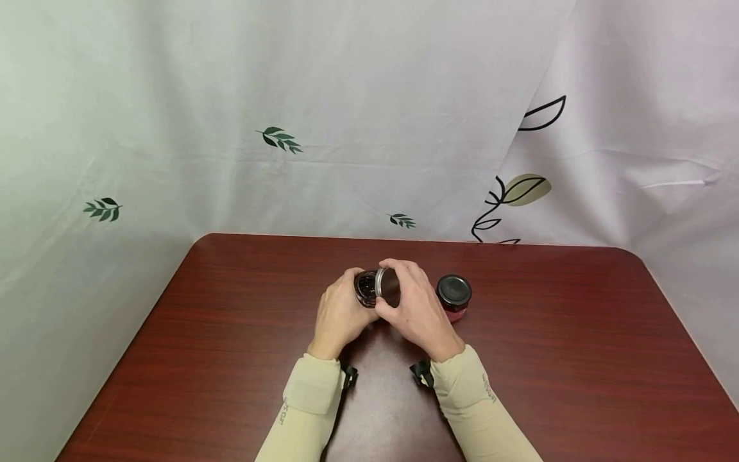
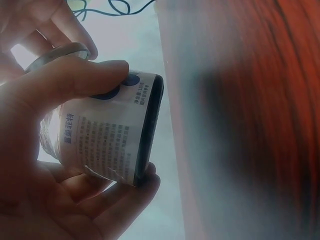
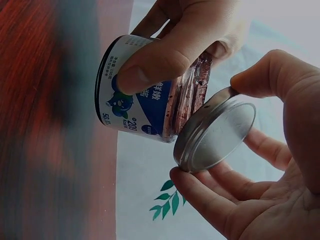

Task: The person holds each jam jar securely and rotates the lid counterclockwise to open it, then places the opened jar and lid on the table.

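Observation:
My left hand (image 1: 342,312) grips a glass jar (image 1: 365,290) of dark contents, with its thumb across the side. The jar's white and blue label (image 3: 116,75) shows in the right wrist view, and small print on the label (image 2: 102,137) appears in the left wrist view. Off the jar's mouth, my right hand (image 1: 420,312) holds a round silver metal lid (image 3: 220,135) by its rim between thumb and fingers. The lid stands tilted close beside the uncovered opening, its flat face towards the right palm.
Right beside my right hand stands a second jar (image 1: 454,292) with a black lid and reddish lower part. The reddish-brown wooden table (image 1: 577,333) ends at a pale curtain (image 1: 369,96) printed with leaves. A dark cord (image 2: 117,11) shows in the left wrist view.

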Available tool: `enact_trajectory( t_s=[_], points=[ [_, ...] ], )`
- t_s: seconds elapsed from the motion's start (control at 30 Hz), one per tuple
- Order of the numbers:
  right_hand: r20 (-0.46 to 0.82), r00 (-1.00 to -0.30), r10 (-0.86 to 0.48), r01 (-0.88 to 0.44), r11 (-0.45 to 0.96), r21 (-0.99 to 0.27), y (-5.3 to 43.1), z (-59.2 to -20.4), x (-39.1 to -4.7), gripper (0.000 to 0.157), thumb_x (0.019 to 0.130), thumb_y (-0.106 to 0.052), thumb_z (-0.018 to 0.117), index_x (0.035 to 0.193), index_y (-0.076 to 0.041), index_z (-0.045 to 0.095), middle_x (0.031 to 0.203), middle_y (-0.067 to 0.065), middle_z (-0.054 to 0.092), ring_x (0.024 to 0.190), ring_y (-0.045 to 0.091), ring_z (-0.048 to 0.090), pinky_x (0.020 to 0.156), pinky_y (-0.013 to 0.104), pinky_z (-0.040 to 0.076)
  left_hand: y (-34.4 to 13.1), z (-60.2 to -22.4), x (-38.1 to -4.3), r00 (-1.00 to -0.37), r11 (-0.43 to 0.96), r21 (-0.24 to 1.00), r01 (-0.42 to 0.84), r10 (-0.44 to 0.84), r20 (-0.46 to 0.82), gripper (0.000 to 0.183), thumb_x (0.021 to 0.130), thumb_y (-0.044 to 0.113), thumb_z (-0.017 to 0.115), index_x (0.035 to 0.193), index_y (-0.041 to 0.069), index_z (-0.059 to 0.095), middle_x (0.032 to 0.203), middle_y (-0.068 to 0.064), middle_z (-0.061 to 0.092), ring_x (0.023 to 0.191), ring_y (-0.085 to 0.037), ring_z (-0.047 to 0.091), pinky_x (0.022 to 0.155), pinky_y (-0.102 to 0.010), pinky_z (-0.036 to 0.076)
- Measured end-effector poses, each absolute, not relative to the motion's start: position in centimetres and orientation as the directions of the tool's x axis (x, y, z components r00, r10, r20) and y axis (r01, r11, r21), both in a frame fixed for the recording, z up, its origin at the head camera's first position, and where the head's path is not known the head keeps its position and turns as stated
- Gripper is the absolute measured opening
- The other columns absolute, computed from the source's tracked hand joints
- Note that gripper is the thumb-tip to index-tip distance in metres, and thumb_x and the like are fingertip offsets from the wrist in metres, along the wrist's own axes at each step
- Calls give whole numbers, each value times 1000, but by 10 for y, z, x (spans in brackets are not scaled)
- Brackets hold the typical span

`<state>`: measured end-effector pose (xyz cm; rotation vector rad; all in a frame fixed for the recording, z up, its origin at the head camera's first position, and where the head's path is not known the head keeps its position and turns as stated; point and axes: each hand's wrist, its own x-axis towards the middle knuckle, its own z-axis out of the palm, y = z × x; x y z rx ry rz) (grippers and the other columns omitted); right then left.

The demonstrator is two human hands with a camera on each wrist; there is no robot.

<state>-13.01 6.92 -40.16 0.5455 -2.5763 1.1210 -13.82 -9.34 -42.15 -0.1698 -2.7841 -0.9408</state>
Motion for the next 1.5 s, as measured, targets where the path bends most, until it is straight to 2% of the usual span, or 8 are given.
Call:
enact_trajectory(
  t_s=[0.4,0.9,1.3,1.5],
  points=[
    [377,-900,-217,-424,629,-651,69,-402,-132,57,76,-14,73,131,-9,58,128,10,60,121,25,56,98,45,46,-94,-421,-139,-975,792,587,165,41,218,68,67,30,90,124,6,61,107,-9,71,93,-31,69,80,-48,54],
    [353,-915,-195,-393,631,-669,68,-401,-132,57,78,-15,73,131,-10,55,128,12,57,112,27,59,91,44,49,-95,-419,-140,-974,786,595,164,35,223,68,66,27,90,124,6,61,107,-10,71,93,-31,68,80,-49,54],
    [335,-927,-168,-363,629,-688,68,-404,-132,57,76,-14,75,129,-8,53,128,14,52,99,28,58,84,42,50,-98,-421,-140,-975,787,597,159,31,220,70,65,25,91,125,5,60,108,-10,70,94,-31,68,82,-48,54],
    [320,-933,-166,-350,635,-688,68,-406,-132,59,75,-15,74,129,-7,52,129,16,53,102,29,58,87,42,49,-99,-421,-139,-975,782,602,160,30,221,69,64,22,91,124,4,61,107,-11,70,94,-32,68,82,-48,54]
  ],
)
